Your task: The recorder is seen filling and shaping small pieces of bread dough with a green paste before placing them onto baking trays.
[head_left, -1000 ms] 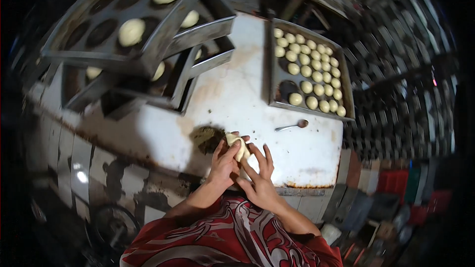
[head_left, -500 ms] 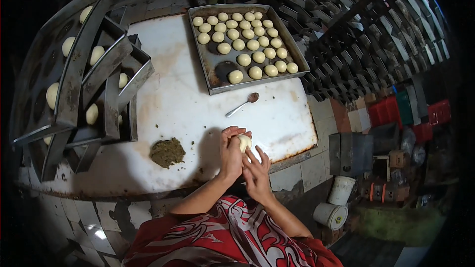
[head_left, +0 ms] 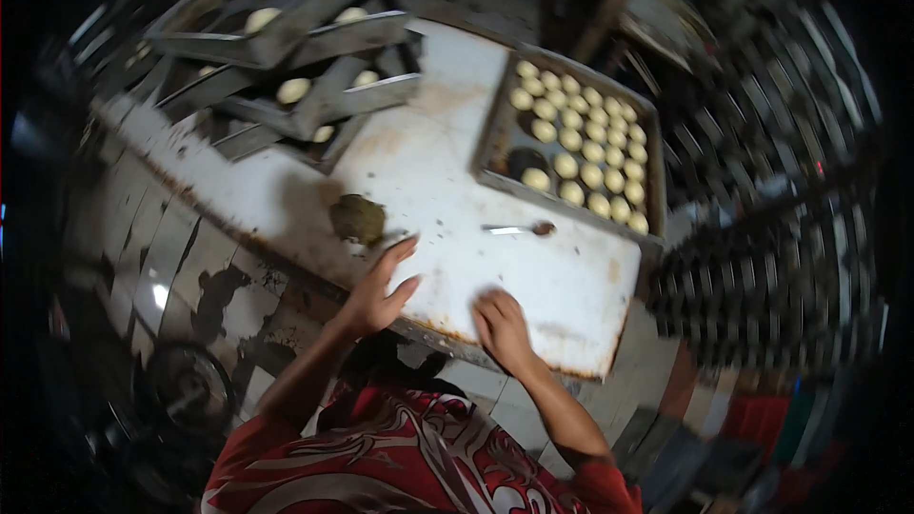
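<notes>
My left hand (head_left: 379, 287) hovers at the near edge of the white worktable (head_left: 447, 162), fingers spread, holding nothing. It is just below a dark greenish lump of filling (head_left: 358, 219). My right hand (head_left: 502, 326) lies curled, palm down, on the table near the front edge; whatever is under it is hidden. A spoon (head_left: 519, 228) lies on the table beyond my right hand. Farther right a metal baking tray (head_left: 500, 128) holds several pale dough balls (head_left: 583, 154).
Stacked metal trays (head_left: 286, 48) with a few dough balls fill the far left of the table. Dark wire racks (head_left: 762, 257) stand on the right. The table's front edge is rusty, with tiled wall below it.
My hands were together pressing a pale dough piece; now they are apart, the left one open, the right one flat on the table. The view has swung.
</notes>
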Tool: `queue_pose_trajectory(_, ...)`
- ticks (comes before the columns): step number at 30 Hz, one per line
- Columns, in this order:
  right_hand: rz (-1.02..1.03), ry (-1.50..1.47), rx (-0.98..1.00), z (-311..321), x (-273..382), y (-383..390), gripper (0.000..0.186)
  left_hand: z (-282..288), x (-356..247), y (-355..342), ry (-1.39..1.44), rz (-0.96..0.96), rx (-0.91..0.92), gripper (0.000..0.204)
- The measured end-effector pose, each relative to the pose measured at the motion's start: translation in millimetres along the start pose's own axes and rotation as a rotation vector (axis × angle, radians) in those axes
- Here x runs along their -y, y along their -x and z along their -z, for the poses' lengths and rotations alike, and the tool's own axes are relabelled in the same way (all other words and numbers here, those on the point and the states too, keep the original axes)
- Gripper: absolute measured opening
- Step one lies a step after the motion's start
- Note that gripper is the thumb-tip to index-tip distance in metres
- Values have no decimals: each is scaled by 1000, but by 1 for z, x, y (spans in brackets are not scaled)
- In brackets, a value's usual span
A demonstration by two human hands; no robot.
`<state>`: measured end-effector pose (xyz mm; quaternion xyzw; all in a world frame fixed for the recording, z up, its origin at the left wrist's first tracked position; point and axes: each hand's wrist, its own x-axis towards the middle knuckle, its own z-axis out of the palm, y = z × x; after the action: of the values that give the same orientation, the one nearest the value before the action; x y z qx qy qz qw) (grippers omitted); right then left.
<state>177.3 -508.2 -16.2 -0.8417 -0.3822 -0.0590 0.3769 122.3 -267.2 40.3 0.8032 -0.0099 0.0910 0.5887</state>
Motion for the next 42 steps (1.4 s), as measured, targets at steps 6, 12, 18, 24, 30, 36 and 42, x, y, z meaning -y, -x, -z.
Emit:
queue_pose_trajectory(6,-133,328,-126,29,-70,-25,9,61,-3,110,1,315,-252,34)
queue_pose_trajectory(12,-150,207,70,-29,10,-25,11,62,10,68,306,143,-52,31)
queue_pose_trajectory(18,-598,298,332,9,16,-48,25,158,41,25,282,90,166,32)
queue_pose_trajectory(24,-412,-410,874,60,187,-284,29,232,75,24,492,131,88,32)
queue_pose_trajectory(30,292,77,290,-32,282,-550,34,271,64,11,563,257,138,28)
queue_pose_trajectory(36,449,501,243,-90,237,-572,37,272,55,-2,808,339,96,29)
queue_pose_trajectory(42,31,311,-241,53,116,-476,24,244,78,4,711,231,124,30)
